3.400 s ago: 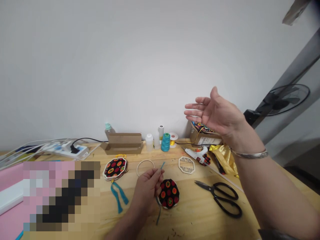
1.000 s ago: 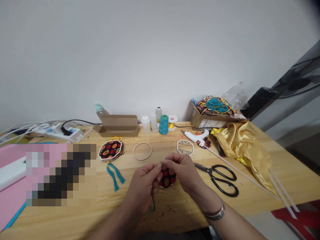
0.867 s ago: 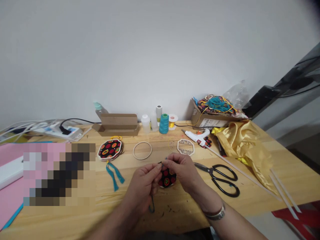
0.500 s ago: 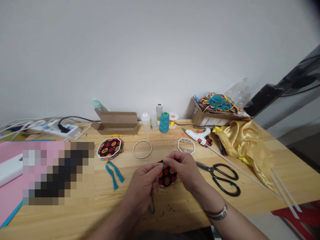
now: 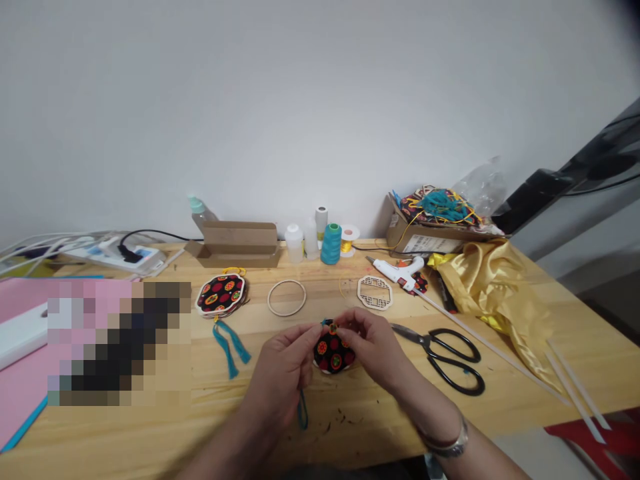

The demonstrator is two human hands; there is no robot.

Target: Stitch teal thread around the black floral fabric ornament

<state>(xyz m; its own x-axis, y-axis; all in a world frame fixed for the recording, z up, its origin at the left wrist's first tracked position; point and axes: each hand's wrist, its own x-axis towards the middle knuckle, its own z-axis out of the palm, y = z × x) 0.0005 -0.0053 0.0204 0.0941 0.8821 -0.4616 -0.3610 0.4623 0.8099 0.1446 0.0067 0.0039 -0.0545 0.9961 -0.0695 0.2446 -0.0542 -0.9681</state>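
Between my hands is a small rounded ornament covered in black fabric with red and orange round motifs (image 5: 334, 353). My left hand (image 5: 286, 363) is closed at its upper left edge, thumb and forefinger pinched together. Opposite it, my right hand (image 5: 373, 347) pinches near the ornament's top edge; the fingertips hide any small piece between them. A loop of teal cord (image 5: 303, 410) hangs below my left hand. Black-handled scissors (image 5: 440, 357) lie just right of my right hand. Beyond the hands are a thin wooden ring (image 5: 287, 298) and a pale lattice frame (image 5: 375, 293).
A stack of patterned ornaments (image 5: 220, 295) with teal tassels lies left. Along the wall stand a teal thread cone (image 5: 331, 244), bottles and a cardboard box (image 5: 240, 245). At right are a glue gun (image 5: 400, 270), gold satin cloth (image 5: 495, 280) and a filled carton (image 5: 425, 241).
My right hand has shifted slightly right, and more of the ornament's face shows between the hands. The whole view has moved a little.
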